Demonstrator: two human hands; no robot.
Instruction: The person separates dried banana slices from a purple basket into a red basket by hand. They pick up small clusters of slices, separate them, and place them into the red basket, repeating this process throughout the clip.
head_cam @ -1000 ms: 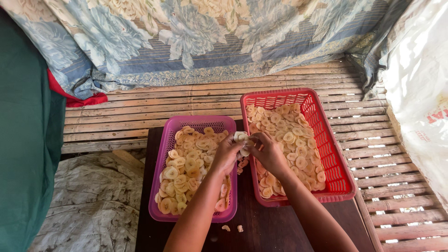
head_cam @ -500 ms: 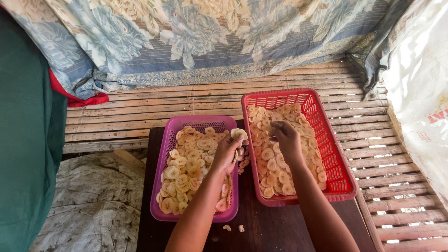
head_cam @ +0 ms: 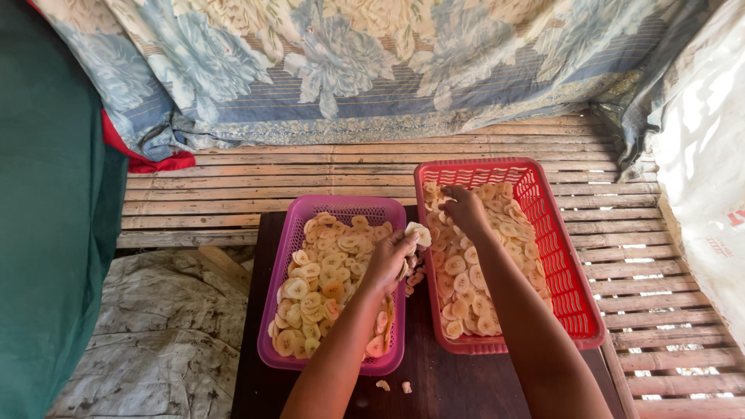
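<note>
left hand point(head_cam: 386, 262): fingers pinch banana slice point(head_cam: 419, 233) | right hand point(head_cam: 464, 209): fingers curled into red basket point(head_cam: 574, 264) slices

Left hand point(head_cam: 386, 262): bare forearm extended forward, fingers curled in a closed pinch, thumb side up. Right hand point(head_cam: 466, 209): arm stretched farther ahead, palm down, fingers bent downward; whether its grip is closed cannot be told.

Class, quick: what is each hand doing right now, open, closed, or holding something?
Left hand: closed on a pale slice over the purple basket.
Right hand: down among slices in the red basket; grip cannot be told.
</note>
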